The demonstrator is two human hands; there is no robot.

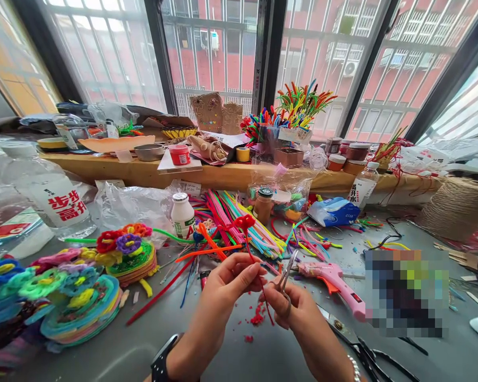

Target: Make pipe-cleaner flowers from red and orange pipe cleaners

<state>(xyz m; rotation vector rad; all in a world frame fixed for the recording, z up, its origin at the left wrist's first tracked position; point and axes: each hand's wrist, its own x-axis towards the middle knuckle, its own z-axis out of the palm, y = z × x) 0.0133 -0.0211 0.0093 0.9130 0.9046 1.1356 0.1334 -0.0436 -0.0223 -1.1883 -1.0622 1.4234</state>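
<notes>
My left hand (pixel 239 278) pinches the stem of a red pipe-cleaner flower (pixel 245 222). The flower head stands above my fingers, and the stem's lower end hangs down between both hands. In my right hand (pixel 297 313) is a small pair of silver scissors (pixel 289 270), blades pointing up and fingers around the handles. The scissors are close beside the stem; whether they touch it I cannot tell. Red fluff trimmings (pixel 257 315) lie on the grey table below my hands.
A pink glue gun (pixel 338 284) and large black-handled scissors (pixel 354 339) lie to the right. At left stand pipe-cleaner flower pieces (pixel 83 302) and a water bottle (pixel 48 196). Behind are loose pipe cleaners (pixel 258 239), a white bottle (pixel 182 217) and a brown jar (pixel 263 206).
</notes>
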